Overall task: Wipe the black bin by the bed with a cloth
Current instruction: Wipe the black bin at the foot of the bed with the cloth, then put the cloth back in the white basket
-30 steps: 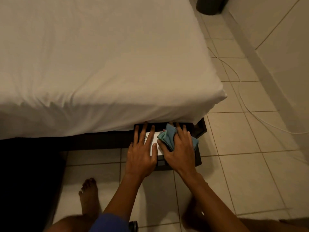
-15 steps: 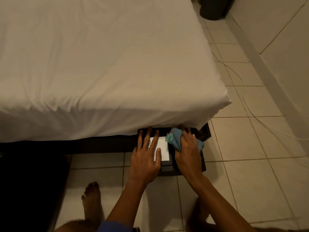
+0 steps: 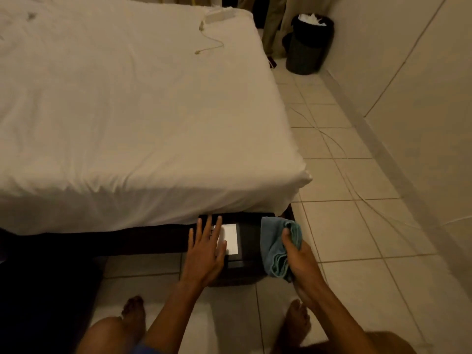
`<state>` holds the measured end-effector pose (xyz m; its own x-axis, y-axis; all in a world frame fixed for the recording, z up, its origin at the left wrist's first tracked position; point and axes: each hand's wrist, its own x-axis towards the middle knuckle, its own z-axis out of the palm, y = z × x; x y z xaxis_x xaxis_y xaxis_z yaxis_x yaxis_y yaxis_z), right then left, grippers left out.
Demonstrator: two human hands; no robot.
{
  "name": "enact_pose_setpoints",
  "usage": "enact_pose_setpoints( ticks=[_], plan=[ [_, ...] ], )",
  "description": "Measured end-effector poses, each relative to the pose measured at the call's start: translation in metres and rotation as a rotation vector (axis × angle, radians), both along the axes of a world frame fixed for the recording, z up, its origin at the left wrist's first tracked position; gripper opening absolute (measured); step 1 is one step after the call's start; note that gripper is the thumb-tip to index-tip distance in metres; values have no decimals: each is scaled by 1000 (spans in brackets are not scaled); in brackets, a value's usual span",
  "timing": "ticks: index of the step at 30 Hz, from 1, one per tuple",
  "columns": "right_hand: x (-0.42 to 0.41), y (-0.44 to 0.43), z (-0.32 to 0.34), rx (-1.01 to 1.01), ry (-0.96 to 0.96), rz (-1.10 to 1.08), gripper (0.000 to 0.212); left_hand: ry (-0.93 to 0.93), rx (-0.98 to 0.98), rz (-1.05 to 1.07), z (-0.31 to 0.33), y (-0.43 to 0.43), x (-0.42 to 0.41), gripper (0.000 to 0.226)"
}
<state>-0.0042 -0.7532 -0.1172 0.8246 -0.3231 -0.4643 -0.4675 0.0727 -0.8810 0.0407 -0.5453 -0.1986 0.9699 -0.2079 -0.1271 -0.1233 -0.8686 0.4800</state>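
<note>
Cloth [image 3: 277, 247] has slid rightward off black bin [image 3: 249, 236] top.

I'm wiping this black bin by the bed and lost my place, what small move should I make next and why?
Probably draw the cloth down the bin's right side. The right hand grips the cloth bunched at that right edge, while the left hand lies flat on the top beside the white label, steadying the bin.

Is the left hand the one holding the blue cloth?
No, the right hand grips the blue cloth, while the left hand rests flat on the black bin.
</note>
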Motion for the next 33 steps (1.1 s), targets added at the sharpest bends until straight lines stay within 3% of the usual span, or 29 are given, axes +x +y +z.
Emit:
enact_pose_setpoints(
  ticks=[5,10,13,20,25,30,33],
  plan=[
    [-21,-2,43,412,-24,-89,46,73,-477,145,50,-7,-48,39],
    [-47,18,79,433,-101,14,49,157,-724,102,124,-12,-73,24],
    [-63,32,110,373,-205,60,36,118,-860,65,170,-13,-80,21],
    [-93,62,181,285,-303,156,31,50,-991,124,241,7,-113,14],
    [-118,80,218,185,-370,205,33,-66,-944,150,278,33,-143,29],
    [-140,98,255,-21,-507,330,9,-183,-920,176,311,57,-168,22],
    [-140,114,277,-83,-567,383,6,-286,-895,179,330,75,-175,18]
  ],
)
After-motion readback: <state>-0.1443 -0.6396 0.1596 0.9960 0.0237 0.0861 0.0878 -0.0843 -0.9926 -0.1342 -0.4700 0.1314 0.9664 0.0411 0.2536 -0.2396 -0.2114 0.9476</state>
